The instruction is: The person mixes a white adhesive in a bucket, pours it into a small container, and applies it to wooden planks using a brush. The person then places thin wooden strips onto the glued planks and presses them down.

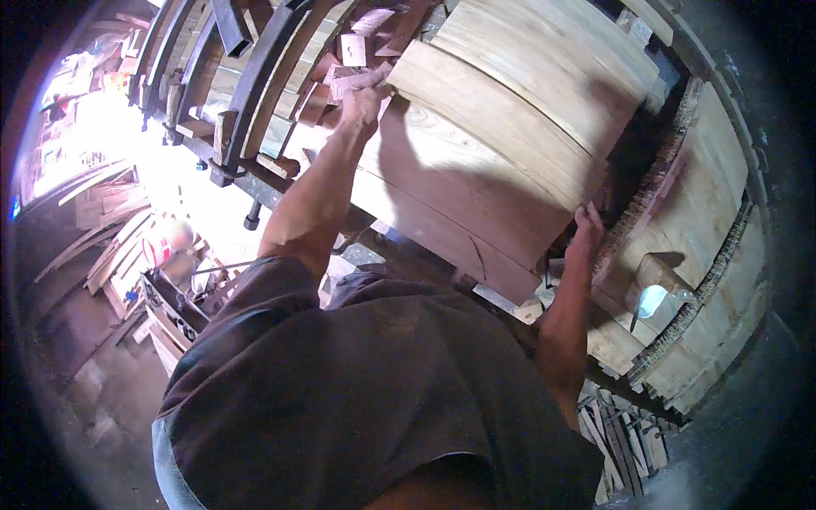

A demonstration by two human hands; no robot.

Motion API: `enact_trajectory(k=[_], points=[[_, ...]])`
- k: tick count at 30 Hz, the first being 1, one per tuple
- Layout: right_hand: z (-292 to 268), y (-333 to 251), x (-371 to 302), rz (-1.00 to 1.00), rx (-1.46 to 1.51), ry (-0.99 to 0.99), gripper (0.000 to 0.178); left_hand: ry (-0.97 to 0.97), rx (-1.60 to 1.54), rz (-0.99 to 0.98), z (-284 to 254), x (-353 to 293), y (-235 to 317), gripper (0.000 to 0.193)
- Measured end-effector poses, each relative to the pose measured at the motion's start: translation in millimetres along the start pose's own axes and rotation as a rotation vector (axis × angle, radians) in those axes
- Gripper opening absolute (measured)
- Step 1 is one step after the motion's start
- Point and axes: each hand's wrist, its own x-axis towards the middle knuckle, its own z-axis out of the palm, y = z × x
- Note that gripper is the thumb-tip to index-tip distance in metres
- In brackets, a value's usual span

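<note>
A long pale wooden board [489, 119] lies slantwise in front of me, its near edge casting a shadow on the wider boards [459, 183] under it. My left hand [364, 100] is closed at the board's left end, beside several small wood blocks [354, 51]. At the opposite end, my right hand [585, 231] has its fingers curled round the corner. Another wide pale panel [544, 64] sits just beyond the held board. The undersides of both grips are hidden.
Dark metal clamp bars [270, 76] stand at the upper left. Stacked boards [697, 187] with rough edges lie to the right, bearing a container [661, 285] with whitish contents. Scrap wood [119, 246] and an open toolbox [174, 302] are at the left; offcuts [625, 442] stand lower right.
</note>
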Motion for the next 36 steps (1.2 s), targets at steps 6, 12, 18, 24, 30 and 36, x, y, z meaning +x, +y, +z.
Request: enact_trajectory(k=[6, 12, 18, 24, 30, 36], points=[[-1.8, -12.8, -15.9, -0.062, 0.390, 0.079, 0.053, -0.048, -0.344, 0.102, -25.5, -27.5, 53.5, 0.037], [-18.1, -81.4, -52.8, -0.195, 0.534, -0.109, 0.048, -0.069, -0.451, 0.099, -58.3, -72.1, 102.7, 0.041], [0.4, -135.3, -108.2, -0.379, 0.646, -0.393, 0.053, -0.082, -0.725, 0.255, -130.7, -93.1, 93.1, 0.042], [6.3, -157.2, -158.2, -0.684, 0.524, -0.517, 0.060, 0.088, -0.663, 0.347, -172.4, -152.5, 113.8, 0.071], [41.6, -165.3, -214.8, -1.090, 0.403, -0.356, 0.048, -0.057, -0.878, 0.634, -201.5, -191.0, 122.4, 0.053], [67.2, -151.7, -275.6, -1.506, 0.023, 0.013, 0.061, -0.537, -1.414, 0.781, -241.1, -212.2, 105.9, 0.050]])
